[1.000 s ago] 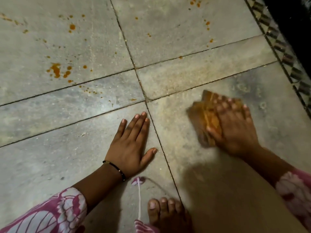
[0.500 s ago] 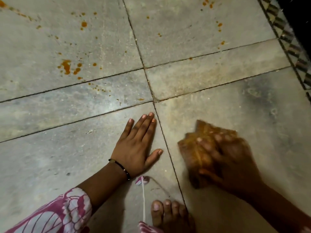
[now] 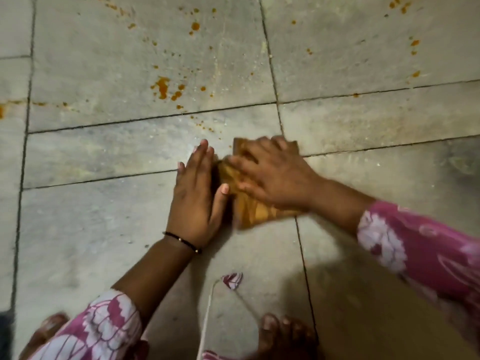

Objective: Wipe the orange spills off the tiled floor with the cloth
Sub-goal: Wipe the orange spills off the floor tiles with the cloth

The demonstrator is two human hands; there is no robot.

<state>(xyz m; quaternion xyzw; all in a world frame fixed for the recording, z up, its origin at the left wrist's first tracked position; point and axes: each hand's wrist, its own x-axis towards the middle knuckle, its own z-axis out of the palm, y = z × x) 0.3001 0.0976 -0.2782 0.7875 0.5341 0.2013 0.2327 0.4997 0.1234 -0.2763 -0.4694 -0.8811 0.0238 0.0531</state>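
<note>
Because the folded orange-stained cloth [image 3: 249,206] under your right hand's [image 3: 275,178] spread, pressing fingers [image 3: 255,149] looks soft and light, keep pressing flat from above, left hand [image 3: 197,198] open alongside, orange spills [image 3: 166,88] beyond your fingertips on the grey tiled floor [image 3: 91,229].

Both sleeves are pink with a large white floral print: the left sleeve [image 3: 104,331] at the lower left of the frame, the right sleeve [image 3: 420,250] at the right edge. A thin black bracelet [image 3: 181,240] with a small bead circles the left wrist. The feet are bare.
</note>
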